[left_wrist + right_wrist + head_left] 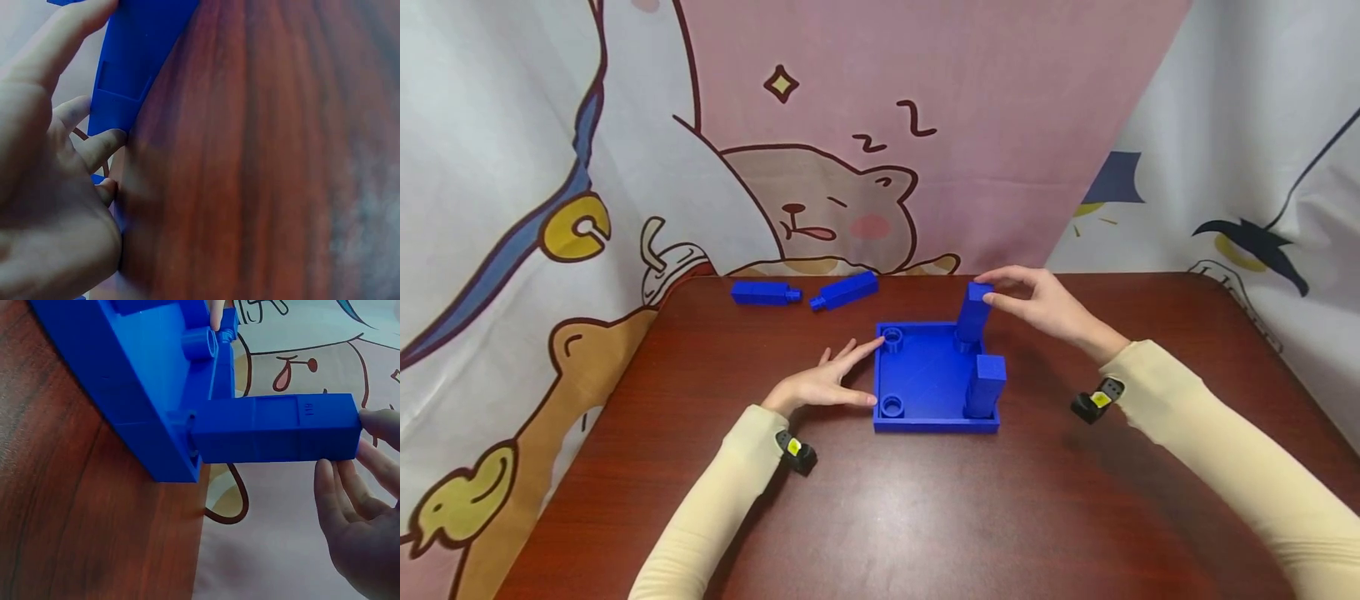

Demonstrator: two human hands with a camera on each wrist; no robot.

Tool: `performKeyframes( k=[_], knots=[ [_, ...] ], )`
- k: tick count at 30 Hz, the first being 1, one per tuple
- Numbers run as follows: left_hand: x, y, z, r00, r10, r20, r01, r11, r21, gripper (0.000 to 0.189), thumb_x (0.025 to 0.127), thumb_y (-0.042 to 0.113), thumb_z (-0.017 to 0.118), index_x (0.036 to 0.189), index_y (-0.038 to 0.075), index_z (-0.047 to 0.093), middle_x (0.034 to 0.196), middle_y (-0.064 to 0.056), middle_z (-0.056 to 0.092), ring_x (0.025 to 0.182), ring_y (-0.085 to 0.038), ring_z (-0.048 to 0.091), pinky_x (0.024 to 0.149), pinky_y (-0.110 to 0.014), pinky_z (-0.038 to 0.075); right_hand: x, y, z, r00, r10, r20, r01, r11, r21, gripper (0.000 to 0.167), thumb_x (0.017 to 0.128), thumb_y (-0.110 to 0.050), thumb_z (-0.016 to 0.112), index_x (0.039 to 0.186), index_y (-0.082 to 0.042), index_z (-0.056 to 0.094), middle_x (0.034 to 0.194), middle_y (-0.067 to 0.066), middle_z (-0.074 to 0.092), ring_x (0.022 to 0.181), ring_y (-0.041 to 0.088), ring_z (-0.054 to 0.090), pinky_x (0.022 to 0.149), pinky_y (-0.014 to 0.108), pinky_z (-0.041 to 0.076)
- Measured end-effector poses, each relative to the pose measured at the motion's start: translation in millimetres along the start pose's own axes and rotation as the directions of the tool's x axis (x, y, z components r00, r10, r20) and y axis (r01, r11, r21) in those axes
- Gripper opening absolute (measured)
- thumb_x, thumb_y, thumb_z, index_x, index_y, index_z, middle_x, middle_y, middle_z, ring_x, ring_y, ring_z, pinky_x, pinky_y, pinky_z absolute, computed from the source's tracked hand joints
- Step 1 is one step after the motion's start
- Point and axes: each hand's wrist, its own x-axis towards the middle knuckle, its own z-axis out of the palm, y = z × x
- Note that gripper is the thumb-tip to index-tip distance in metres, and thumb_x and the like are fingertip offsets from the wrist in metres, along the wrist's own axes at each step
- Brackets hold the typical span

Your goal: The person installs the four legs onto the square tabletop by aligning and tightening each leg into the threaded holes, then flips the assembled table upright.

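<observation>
Post point(269, 428), all blue, long and square-sided

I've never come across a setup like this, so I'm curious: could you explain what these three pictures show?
There is no robot here: these are a person's bare left hand and right hand. The wide picture comes from a camera worn on the head, looking forward and down. The two close-ups come from the left wrist camera and right wrist camera.

On the brown table sits a blue tray. In the wide view, the far post and near post stand at its right corners; its left corners have open round sockets. Two loose posts lie beyond it.

The right hand's fingers grip the far post's upper end; the left hand's fingers touch the tray's left side.
</observation>
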Motion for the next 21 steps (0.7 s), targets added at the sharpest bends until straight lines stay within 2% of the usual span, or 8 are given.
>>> performKeyframes(
  k=[5,13,15,18,21],
  knots=[
    [0.8,-0.1,0.1,1.0,-0.002,0.002,0.002,1.0,0.001,0.095,0.086,0.051,0.067,0.157,0.028,0.008,0.161,0.004,0.005,0.145,-0.028,-0.01,0.108,-0.057,-0.015,2.0,1,-2,1.0,0.011,0.007,-0.011,1.0,-0.005,0.034,0.094,-0.017,0.064,0.126,-0.006,0.062,0.122,0.011,0.062,0.106,0.025,0.06,0.081,0.019,0.048],
    [0.2,-0.4,0.5,1.0,-0.002,0.0,0.002,1.0,0.003,0.095,0.086,0.053,0.067,0.157,0.028,0.008,0.161,0.005,0.005,0.145,-0.028,-0.01,0.108,-0.056,-0.014,10.6,5,-12,0.995,-0.065,0.078,0.051,0.984,0.174,0.037,0.097,-0.008,0.059,0.132,0.001,0.055,0.131,0.016,0.057,0.115,0.02,0.056,0.091,0.023,0.046],
    [-0.1,0.0,0.7,1.0,0.002,0.001,-0.002,1.0,-0.001,0.095,0.086,0.053,0.067,0.157,0.027,0.009,0.161,0.003,0.006,0.145,-0.029,-0.01,0.108,-0.057,-0.014,11.5,7,-14,0.99,-0.072,0.121,0.047,0.98,0.194,0.039,0.098,-0.007,0.055,0.136,0.0,0.052,0.135,0.014,0.055,0.121,0.023,0.053,0.096,0.029,0.043],
    [-0.5,1.2,0.8,1.0,0.003,0.002,-0.002,1.0,-0.005,0.095,0.086,0.052,0.067,0.157,0.026,0.009,0.161,0.002,0.006,0.145,-0.029,-0.01,0.107,-0.058,-0.014,12.6,11,-16,0.976,-0.082,0.203,0.04,0.978,0.206,0.042,0.099,-0.006,0.05,0.141,-0.005,0.048,0.141,0.011,0.049,0.13,0.027,0.044,0.104,0.045,0.035],
    [-0.5,2.1,0.8,1.0,-0.002,-0.001,0.002,1.0,-0.006,0.095,0.086,0.05,0.068,0.157,0.027,0.009,0.161,0.003,0.007,0.145,-0.028,-0.01,0.108,-0.057,-0.014,13.9,15,-16,0.955,-0.106,0.279,0.047,0.977,0.21,0.045,0.1,-0.004,0.046,0.145,-0.008,0.044,0.146,0.011,0.043,0.135,0.028,0.037,0.105,0.057,0.028]
  ],
)
